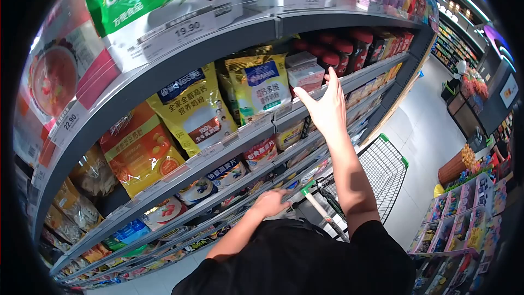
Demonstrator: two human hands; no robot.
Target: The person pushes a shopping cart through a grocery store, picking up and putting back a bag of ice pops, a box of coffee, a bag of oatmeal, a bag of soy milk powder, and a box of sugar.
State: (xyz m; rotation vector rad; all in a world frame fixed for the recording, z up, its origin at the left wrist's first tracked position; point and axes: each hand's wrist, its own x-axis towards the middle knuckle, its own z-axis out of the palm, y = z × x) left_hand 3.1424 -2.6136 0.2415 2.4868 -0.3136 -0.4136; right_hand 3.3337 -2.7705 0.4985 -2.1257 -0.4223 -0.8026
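My right hand (327,106) is raised with fingers spread, close to a small white and pink box (304,75) on a grey shelf (305,110); it holds nothing. Beside the box stands a yellow milk powder bag (261,84), and a larger yellow bag (192,110) stands further left. Dark red jars (343,50) stand to the right of the box. My left hand (270,203) is lower down, curled on the handle of a shopping cart (322,207).
The cart's wire basket (382,172) with green corners stands in the aisle to my right. Shelves of packets run left to right in front of me. Display bins (464,213) of small goods stand at the right. A grey floor (426,131) stretches beyond.
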